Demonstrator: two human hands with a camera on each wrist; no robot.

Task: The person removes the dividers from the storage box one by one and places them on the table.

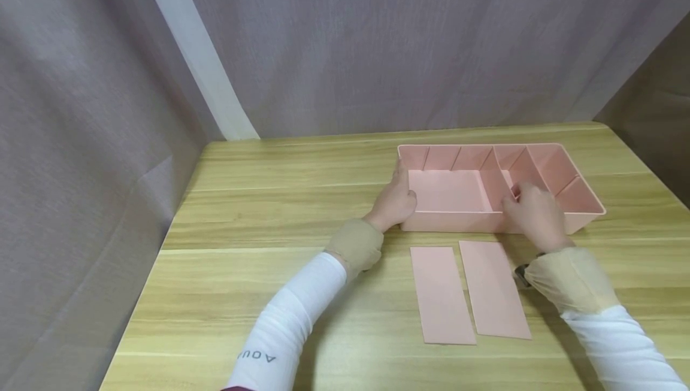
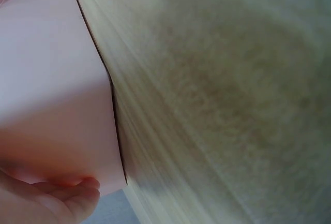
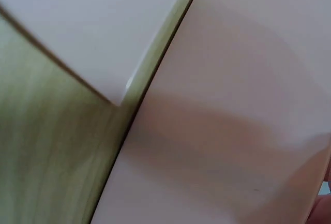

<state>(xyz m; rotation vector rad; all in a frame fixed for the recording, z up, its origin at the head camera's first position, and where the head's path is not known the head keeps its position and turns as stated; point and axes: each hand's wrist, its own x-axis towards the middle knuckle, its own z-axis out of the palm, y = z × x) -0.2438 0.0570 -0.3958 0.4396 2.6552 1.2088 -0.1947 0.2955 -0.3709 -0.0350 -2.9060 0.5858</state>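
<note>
A long pink storage box [image 1: 450, 221] stands on the table, split crosswise by thin pink dividers. At its left end my left hand [image 1: 395, 199] grips the end wall, the thumb by the near corner. In the left wrist view, curled fingers [image 2: 77, 198] of that hand lie against the box wall [image 2: 51, 69]. My right hand [image 1: 536, 214] reaches over the near wall, thumb and forefinger pinching the near end of a divider [image 1: 492, 181]. The right wrist view shows mostly the near wall [image 3: 222, 94], with bits of fingers [image 3: 321, 208] beyond its rim.
Two loose pink panels, a left one [image 1: 443, 295] and a right one [image 1: 495, 289], lie flat on the wooden table [image 1: 242, 247] in front of the box. A grey curtain [image 1: 377, 49] hangs behind the table's far edge.
</note>
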